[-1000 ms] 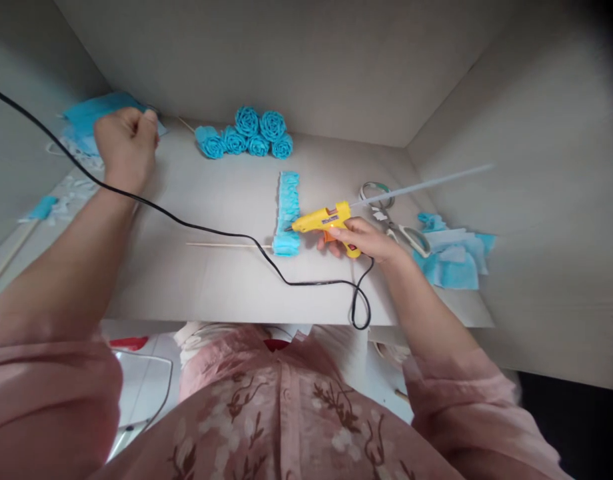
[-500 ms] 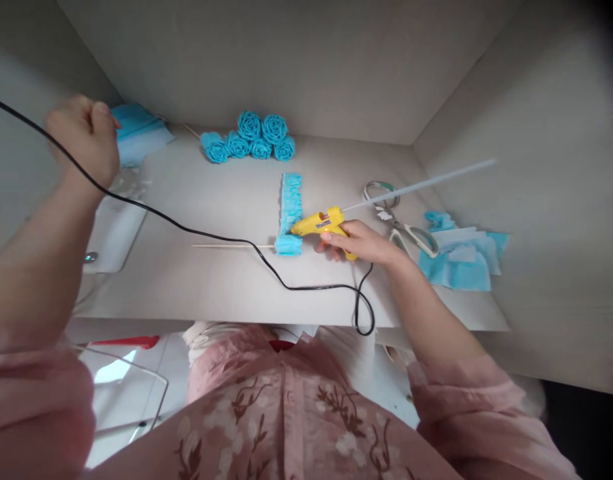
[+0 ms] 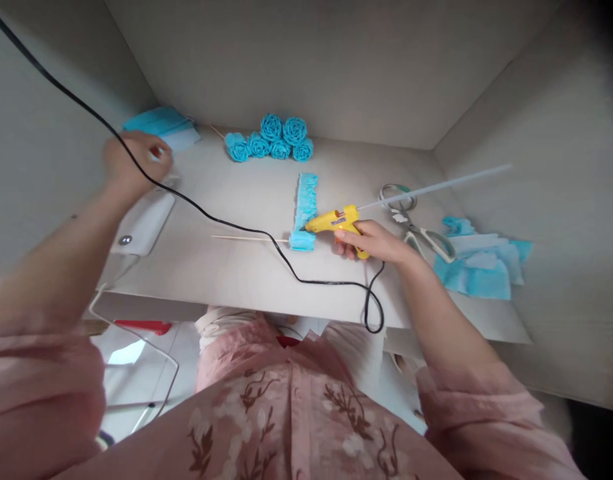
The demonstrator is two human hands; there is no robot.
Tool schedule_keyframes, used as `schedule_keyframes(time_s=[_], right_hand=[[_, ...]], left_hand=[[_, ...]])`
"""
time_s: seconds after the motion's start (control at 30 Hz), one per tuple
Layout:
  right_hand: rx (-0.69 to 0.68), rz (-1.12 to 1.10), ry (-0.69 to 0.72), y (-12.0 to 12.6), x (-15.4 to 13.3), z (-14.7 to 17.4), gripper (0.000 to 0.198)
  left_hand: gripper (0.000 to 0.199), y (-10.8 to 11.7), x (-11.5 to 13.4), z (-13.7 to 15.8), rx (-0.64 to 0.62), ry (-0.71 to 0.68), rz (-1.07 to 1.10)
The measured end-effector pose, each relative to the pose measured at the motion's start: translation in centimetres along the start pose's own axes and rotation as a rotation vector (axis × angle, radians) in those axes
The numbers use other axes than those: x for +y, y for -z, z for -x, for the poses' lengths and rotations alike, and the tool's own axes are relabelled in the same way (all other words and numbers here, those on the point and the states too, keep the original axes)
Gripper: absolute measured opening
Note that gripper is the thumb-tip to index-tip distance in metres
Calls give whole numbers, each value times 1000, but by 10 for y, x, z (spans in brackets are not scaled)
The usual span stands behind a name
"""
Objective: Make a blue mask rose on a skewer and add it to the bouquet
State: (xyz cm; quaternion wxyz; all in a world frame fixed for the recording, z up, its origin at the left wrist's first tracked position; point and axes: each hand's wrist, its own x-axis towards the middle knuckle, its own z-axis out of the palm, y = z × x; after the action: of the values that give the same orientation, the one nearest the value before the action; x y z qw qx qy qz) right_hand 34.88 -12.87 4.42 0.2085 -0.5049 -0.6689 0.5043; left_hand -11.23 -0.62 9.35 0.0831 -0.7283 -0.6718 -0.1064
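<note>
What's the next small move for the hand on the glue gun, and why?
Probably a gentle squeeze by the right hand on the yellow glue gun: it points at the ruffled blue strip, near where the thin stick reaches it.

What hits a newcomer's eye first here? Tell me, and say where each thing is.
First, the yellow hot glue gun in the right hand, right of centre, a long glue stick jutting from its back, aimed at a ruffled blue strip. Then the blue rosettes clustered by the back wall, and the black cord running from the upper left corner to the gun.
</note>
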Motion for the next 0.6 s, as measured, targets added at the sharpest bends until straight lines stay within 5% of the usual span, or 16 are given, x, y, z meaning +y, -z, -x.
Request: schedule_keyframes(time_s=[0.13,0.3,0.6], right_hand=[[-9,17,-6,1,-1,0,56],[-18,12,-25,1,-2,0,54],[-20,13,-26,2,0,0,50]], left_hand=[[34,-20,57,33,-67,-302,-115],[45,-49,86,45,-67,-513,190],[31,-51,108,34,-207,-181,704]])
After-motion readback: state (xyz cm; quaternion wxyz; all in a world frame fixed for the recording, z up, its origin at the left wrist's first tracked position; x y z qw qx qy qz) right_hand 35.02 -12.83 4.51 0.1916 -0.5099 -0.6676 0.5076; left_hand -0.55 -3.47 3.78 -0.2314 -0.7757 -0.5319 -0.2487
